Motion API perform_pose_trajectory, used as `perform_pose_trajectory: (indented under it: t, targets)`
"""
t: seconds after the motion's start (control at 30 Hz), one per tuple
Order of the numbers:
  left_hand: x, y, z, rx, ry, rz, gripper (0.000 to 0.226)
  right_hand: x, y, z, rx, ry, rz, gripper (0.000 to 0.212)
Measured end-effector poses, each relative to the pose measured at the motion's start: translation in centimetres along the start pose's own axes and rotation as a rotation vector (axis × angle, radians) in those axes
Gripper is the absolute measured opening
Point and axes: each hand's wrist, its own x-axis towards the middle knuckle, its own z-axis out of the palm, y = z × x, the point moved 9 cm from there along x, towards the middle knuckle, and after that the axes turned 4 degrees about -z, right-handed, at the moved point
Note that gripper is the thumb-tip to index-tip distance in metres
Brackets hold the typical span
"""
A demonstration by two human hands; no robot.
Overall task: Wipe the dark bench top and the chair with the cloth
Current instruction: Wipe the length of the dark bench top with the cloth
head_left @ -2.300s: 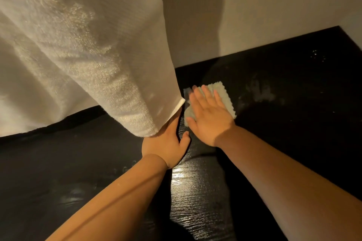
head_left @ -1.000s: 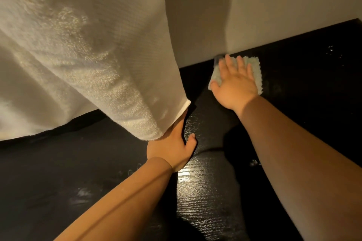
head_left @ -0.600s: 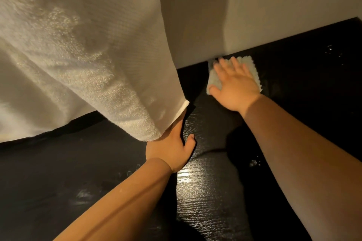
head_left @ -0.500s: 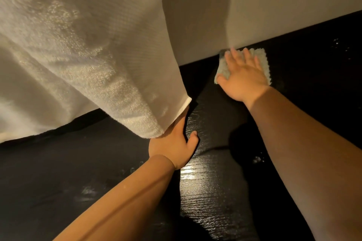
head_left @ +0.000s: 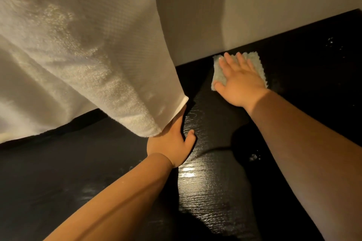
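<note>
Pressing the cloth (head_left: 217, 76), the right hand (head_left: 239, 82) lies flat; towel (head_left: 78, 55) half-covers the left hand (head_left: 172, 144), grip unclear.

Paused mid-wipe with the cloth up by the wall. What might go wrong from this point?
1. The white towel drapes over the left hand; if that hand shifts, it may drop onto the glossy bench top.
2. The right hand presses the cloth right at the foot of the wall, so grime may smear onto it.
3. The pale specks beside the right forearm could get missed.
</note>
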Motion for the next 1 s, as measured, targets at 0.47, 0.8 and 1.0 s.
perform_pose_trajectory:
  t: [0.47,0.8,1.0]
  targets:
    - [0.0,0.0,0.0,0.010,0.015,0.010,0.078,-8.6,-3.5,2.9,-0.057,-0.048,-0.152,0.086]
    - [0.1,0.0,0.1,-0.005,0.007,0.026,0.079,-11.3,-5.8,3.6,-0.018,-0.068,-0.074,0.085]
    - [0.1,-0.1,0.2,-0.011,-0.009,0.011,0.080,-12.3,-5.4,3.9,0.028,-0.070,-0.193,0.084]
